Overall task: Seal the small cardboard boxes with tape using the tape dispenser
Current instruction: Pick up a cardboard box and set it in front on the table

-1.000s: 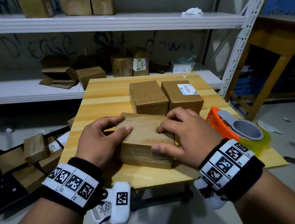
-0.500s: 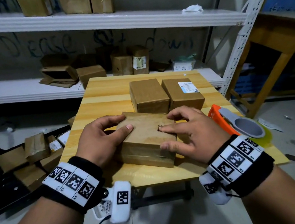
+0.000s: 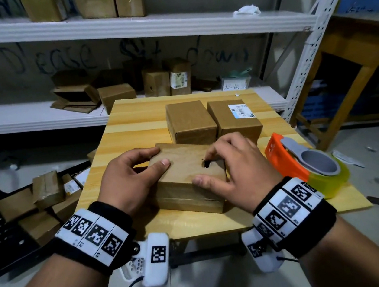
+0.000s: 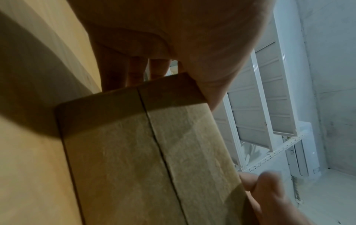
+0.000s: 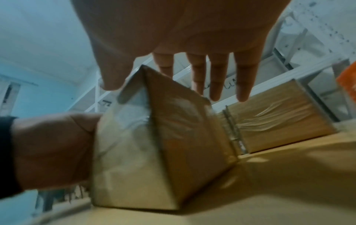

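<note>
So the box being worked on [image 3: 188,175] sits flat on the wooden bench [image 3: 133,131], close to the near edge, turned a bit askew. The left hand [image 3: 125,179] grips its left end, thumb on top and fingers curled round the far side. The right hand [image 3: 238,168] holds the right end, thumb pressed on the near top edge, fingers arched over the top. Two more boxes [image 3: 190,122] sit just behind it. The orange tape dispenser [image 3: 308,165] lies near the bench's right edge, just beside the right hand, untouched.
</note>
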The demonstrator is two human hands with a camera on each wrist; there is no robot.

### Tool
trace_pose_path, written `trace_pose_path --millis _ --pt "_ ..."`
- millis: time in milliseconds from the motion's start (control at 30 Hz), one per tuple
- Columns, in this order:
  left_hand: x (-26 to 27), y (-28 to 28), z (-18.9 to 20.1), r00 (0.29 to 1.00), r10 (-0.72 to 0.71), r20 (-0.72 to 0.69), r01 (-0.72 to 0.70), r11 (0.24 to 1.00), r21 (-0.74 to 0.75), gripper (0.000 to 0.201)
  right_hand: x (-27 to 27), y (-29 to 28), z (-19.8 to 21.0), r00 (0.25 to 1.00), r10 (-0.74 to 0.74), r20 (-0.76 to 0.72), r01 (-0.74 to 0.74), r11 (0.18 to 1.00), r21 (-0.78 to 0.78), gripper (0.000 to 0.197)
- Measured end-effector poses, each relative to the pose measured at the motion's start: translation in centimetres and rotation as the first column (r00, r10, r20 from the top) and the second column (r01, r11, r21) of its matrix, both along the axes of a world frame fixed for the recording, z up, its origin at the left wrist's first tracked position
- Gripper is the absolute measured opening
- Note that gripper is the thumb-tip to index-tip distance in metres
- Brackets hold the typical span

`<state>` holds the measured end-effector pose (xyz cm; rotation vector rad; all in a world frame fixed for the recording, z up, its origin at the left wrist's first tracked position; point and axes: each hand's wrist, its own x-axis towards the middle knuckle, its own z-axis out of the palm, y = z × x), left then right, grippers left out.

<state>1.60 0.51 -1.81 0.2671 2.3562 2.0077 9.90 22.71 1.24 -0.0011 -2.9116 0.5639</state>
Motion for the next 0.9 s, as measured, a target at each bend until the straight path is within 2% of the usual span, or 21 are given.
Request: trace_pose_path --millis 100,167,233,333,433,700,833,900 --pt "0.0 0.0 0.0 1.0 -0.008 -0.014 0.008 1.0 -0.007 0.034 -0.1 -0.8 0.5 0.994 -0.107 0.026 0.11 0.972 -0.206 0.06" --pt "0.1 -0.1 0.0 1.0 -0.006 -0.016 0.006 1.0 -0.01 0.035 0.0 -1.2 1.1 0.99 -0.135 0.033 0.139 0.947 -0.291 0.075" --pt "0.0 0.0 -0.1 1.0 0.005 -0.029 -0.006 1.0 -0.018 0.036 -0.1 -1.4 1.8 0.992 -0.116 0.04 0.122 0.944 -0.307 0.092" --pt "0.0 0.1 -0.1 0.998 0.017 -0.063 -0.02 0.999 -0.047 0.037 -0.3 -1.5 2.6 0.995 -0.092 0.047 0.103 0.93 -0.352 0.104" --pt "0.0 0.1 -0.2 0.997 0.013 -0.08 -0.019 0.998 -0.064 0.038 -0.1 -1.1 3.0 0.987 -0.089 0.132 0.133 0.917 -0.375 0.111" --pt "-0.2 0.2 -0.6 0.993 0.023 -0.119 -0.033 0.996 -0.084 0.036 -0.8 -3.2 2.7 0.951 -0.161 0.264 0.227 0.944 -0.24 0.105" --pt "-0.2 0.2 -0.6 0.993 0.023 -0.112 -0.035 0.994 -0.1 0.037 -1.0 -4.3 3.3 0.909 -0.171 0.38 0.21 0.976 -0.062 0.128" --pt "-0.2 0.1 -0.6 0.994 0.028 -0.108 -0.039 0.994 -0.105 0.036 -1.2 -5.1 4.3 0.878 -0.187 0.441 0.222 0.975 -0.029 0.111"
